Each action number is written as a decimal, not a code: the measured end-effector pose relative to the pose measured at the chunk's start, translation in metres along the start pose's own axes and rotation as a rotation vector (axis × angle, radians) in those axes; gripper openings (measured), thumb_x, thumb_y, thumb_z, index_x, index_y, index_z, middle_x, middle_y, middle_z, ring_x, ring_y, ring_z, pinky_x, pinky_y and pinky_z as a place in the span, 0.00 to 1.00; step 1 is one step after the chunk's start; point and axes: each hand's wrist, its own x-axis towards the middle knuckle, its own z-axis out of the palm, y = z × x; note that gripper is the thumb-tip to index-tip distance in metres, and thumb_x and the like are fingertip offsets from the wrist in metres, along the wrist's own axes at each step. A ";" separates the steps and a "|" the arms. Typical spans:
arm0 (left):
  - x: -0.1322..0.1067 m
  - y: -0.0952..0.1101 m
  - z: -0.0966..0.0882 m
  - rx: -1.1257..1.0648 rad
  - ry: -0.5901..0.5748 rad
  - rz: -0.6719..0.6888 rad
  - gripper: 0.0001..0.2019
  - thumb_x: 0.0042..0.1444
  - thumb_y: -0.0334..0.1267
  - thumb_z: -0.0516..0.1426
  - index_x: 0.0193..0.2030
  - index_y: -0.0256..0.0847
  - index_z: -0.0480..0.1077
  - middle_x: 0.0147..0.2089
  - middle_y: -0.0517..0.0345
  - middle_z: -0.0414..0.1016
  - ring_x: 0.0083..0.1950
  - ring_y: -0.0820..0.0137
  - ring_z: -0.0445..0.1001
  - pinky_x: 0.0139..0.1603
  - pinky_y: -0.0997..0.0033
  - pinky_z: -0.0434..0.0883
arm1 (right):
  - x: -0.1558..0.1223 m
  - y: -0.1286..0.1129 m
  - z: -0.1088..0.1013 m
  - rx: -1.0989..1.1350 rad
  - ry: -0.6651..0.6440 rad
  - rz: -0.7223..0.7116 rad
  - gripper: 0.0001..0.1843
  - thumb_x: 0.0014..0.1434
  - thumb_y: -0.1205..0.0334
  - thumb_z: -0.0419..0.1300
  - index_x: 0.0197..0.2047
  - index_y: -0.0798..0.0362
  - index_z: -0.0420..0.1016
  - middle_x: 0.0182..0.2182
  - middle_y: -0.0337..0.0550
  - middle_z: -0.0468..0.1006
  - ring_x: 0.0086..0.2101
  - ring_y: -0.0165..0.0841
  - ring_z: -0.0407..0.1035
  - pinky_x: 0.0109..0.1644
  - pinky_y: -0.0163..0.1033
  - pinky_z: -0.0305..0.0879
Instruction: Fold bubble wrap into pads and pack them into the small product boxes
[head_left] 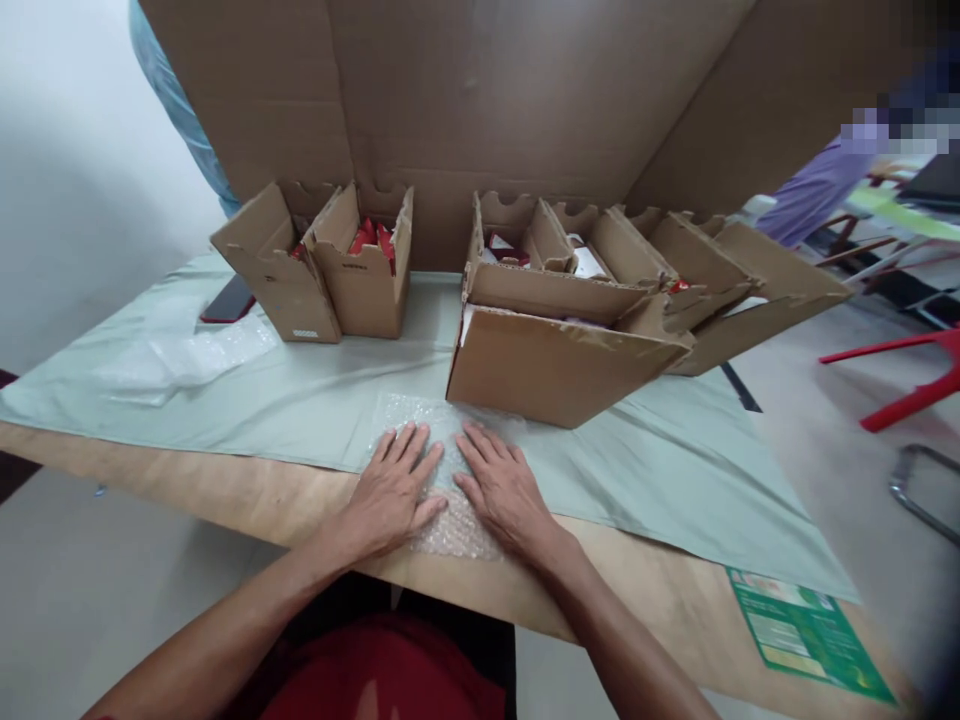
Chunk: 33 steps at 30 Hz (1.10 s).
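Note:
A sheet of bubble wrap (457, 535) lies at the front edge of the table, partly over the pale green cloth and partly over bare wood. Flat on its left side rests my left hand (394, 490), fingers spread. My right hand (504, 490) presses flat on the right side, its fingers stretched forward. Both hands are open and hold nothing. Just beyond my right fingertips stands a long cardboard box (555, 365), which covers a bit of the wrap's far edge.
Two cardboard bins (367, 290) with red packets stand back left, near a dark phone-like object (229, 300) and more bubble wrap (180, 360). Several bins (720, 265) line the back right. A tall cardboard panel (480, 100) rises behind. A green printed sheet (810, 635) lies front right.

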 end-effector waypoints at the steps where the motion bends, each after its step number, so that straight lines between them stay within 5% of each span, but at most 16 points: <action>1: -0.005 -0.004 -0.002 -0.002 -0.009 -0.018 0.33 0.66 0.50 0.57 0.72 0.36 0.59 0.77 0.36 0.52 0.78 0.45 0.50 0.75 0.39 0.53 | -0.002 0.003 0.002 -0.033 0.004 0.026 0.27 0.70 0.58 0.53 0.68 0.58 0.67 0.69 0.57 0.66 0.66 0.49 0.60 0.66 0.56 0.60; 8: -0.003 -0.013 -0.023 -0.078 0.015 -0.052 0.27 0.68 0.45 0.53 0.70 0.36 0.61 0.76 0.37 0.57 0.77 0.50 0.55 0.74 0.43 0.57 | -0.022 0.017 -0.008 -0.197 0.072 0.247 0.26 0.71 0.54 0.51 0.64 0.62 0.71 0.65 0.62 0.70 0.64 0.54 0.63 0.63 0.59 0.59; 12: 0.025 -0.007 -0.021 -0.070 0.101 0.013 0.26 0.69 0.44 0.53 0.70 0.36 0.60 0.77 0.37 0.55 0.78 0.51 0.51 0.75 0.42 0.54 | -0.001 -0.002 -0.014 -0.152 0.085 0.136 0.23 0.70 0.59 0.51 0.64 0.57 0.72 0.66 0.59 0.69 0.64 0.52 0.62 0.64 0.58 0.58; 16: 0.036 -0.011 -0.004 -0.031 0.058 0.023 0.29 0.70 0.48 0.51 0.71 0.32 0.59 0.76 0.34 0.56 0.78 0.50 0.53 0.75 0.41 0.52 | 0.023 -0.007 -0.007 -0.055 0.011 0.029 0.26 0.70 0.61 0.50 0.68 0.54 0.67 0.68 0.55 0.66 0.67 0.48 0.60 0.66 0.56 0.58; 20: 0.024 -0.028 0.004 0.023 0.051 -0.012 0.32 0.68 0.52 0.54 0.71 0.33 0.59 0.76 0.32 0.53 0.78 0.47 0.51 0.75 0.42 0.50 | 0.017 0.006 0.002 -0.067 -0.006 0.051 0.28 0.71 0.55 0.49 0.70 0.57 0.65 0.69 0.57 0.65 0.67 0.49 0.59 0.68 0.57 0.56; 26: -0.003 -0.050 -0.005 0.030 0.077 -0.099 0.32 0.67 0.51 0.54 0.71 0.32 0.59 0.76 0.30 0.54 0.77 0.44 0.52 0.74 0.39 0.52 | -0.026 0.025 -0.001 -0.159 0.053 0.200 0.28 0.71 0.54 0.49 0.69 0.59 0.66 0.68 0.60 0.66 0.66 0.51 0.61 0.65 0.57 0.58; 33: -0.011 -0.019 -0.013 0.029 0.104 0.019 0.29 0.70 0.49 0.51 0.71 0.34 0.59 0.76 0.35 0.55 0.78 0.49 0.50 0.76 0.40 0.48 | -0.010 -0.001 -0.006 -0.145 0.101 0.081 0.25 0.71 0.54 0.49 0.66 0.54 0.69 0.67 0.57 0.69 0.65 0.50 0.62 0.64 0.56 0.59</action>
